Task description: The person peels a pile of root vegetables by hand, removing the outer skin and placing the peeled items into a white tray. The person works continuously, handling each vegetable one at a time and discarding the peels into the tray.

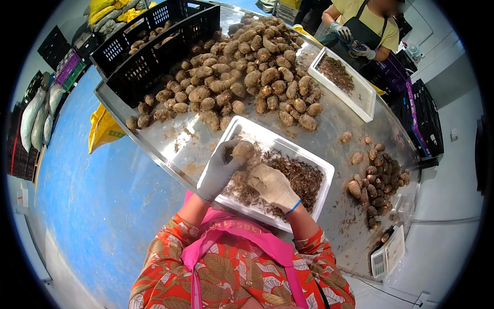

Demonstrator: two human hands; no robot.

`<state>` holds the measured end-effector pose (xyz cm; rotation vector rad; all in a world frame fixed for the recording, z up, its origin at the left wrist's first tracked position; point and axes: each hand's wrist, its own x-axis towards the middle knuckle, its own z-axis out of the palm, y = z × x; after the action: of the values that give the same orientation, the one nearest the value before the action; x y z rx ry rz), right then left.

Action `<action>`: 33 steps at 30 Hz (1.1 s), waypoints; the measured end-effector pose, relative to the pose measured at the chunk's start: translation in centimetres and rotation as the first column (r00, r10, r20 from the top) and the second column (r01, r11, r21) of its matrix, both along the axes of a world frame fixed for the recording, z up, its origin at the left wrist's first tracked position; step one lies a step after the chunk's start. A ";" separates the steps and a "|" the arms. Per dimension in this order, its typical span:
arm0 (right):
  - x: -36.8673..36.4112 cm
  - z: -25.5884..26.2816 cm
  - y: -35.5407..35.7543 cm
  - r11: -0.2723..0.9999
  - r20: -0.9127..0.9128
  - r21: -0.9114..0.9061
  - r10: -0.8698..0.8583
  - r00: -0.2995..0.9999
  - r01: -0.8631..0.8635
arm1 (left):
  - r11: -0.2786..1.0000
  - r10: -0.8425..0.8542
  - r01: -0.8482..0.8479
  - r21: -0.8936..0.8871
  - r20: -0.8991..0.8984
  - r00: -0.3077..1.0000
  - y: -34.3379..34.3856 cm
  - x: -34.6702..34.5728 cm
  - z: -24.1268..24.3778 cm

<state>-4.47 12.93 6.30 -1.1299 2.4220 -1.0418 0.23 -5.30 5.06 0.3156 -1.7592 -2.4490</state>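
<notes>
My left hand [222, 168], in a grey glove, holds a brown, hairy taro corm [244, 150] between thumb and fingers, over the left part of a white foam tray [327, 170]. Just right of and below the corm is my right hand [270, 184], in a cream knitted glove, its fingers curled; whether it pinches anything is hidden. Dark peeled fibres and skin scraps [307, 175] lie in the tray. Beyond the tray rises a large heap of hairy taro corms [231, 77]. A smaller heap of cleaner corms [380, 181] lies to the right.
Black plastic crates [131, 77] with corms stand at the table's back left. A second white tray [364, 104] of scraps is at the back right, near a gloved co-worker [362, 31]. A digital scale [388, 255] sits at the right edge. A yellow sack [104, 129] hangs beside the metal table's left edge.
</notes>
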 end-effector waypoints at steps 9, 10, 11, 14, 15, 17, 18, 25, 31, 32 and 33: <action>-0.9 2.1 -0.1 0.849 -0.057 -0.388 -0.411 0.910 0.359 | 0.989 -0.122 0.119 0.089 0.033 0.992 0.8 0.3 1.3; -0.8 2.2 -0.5 0.862 -0.098 -0.360 -0.416 0.904 0.358 | 0.992 -0.124 0.124 -0.003 0.051 0.991 0.9 0.4 1.0; -0.7 2.3 -0.8 0.873 -0.140 -0.332 -0.420 0.897 0.357 | 0.987 -0.124 0.130 -0.096 0.069 0.990 0.9 0.5 0.6; -0.4 2.1 -1.2 0.878 -0.170 -0.292 -0.437 0.883 0.378 | 0.941 -0.054 0.080 -0.329 0.086 0.995 1.1 0.8 -0.7; -0.2 1.9 -1.2 0.875 -0.154 -0.275 -0.448 0.881 0.397 | 0.916 -0.024 0.055 -0.397 0.083 0.996 1.2 0.9 -0.9; -0.5 1.6 -1.7 0.868 -0.165 -0.308 -0.452 0.876 0.390 | 0.913 -0.030 0.084 -0.399 0.139 0.990 1.1 0.9 -0.8; -0.5 1.4 -1.9 0.863 -0.169 -0.327 -0.454 0.875 0.384 | 0.910 -0.031 0.097 -0.403 0.168 0.985 1.0 0.9 -0.7; 1.6 -1.5 -0.9 0.991 -0.022 0.116 -0.064 0.998 0.066 | 0.999 0.013 -0.016 0.029 0.105 0.994 0.0 -0.4 -0.5; -0.5 1.7 0.7 0.900 -0.003 -0.200 -0.395 0.918 0.387 | 0.960 -0.075 0.056 0.276 0.056 0.996 0.4 0.5 1.5; -0.5 2.5 0.5 0.891 -0.008 -0.251 -0.392 0.920 0.378 | 0.963 -0.087 0.072 0.260 0.045 0.995 0.5 0.5 1.4; -0.4 3.2 0.2 0.880 -0.013 -0.298 -0.392 0.920 0.370 | 0.965 -0.101 0.090 0.245 0.036 0.994 0.5 0.5 1.4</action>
<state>-4.91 13.16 9.52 -0.7878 2.6823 -1.5459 0.73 -4.82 6.51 0.3201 -1.5238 -2.7542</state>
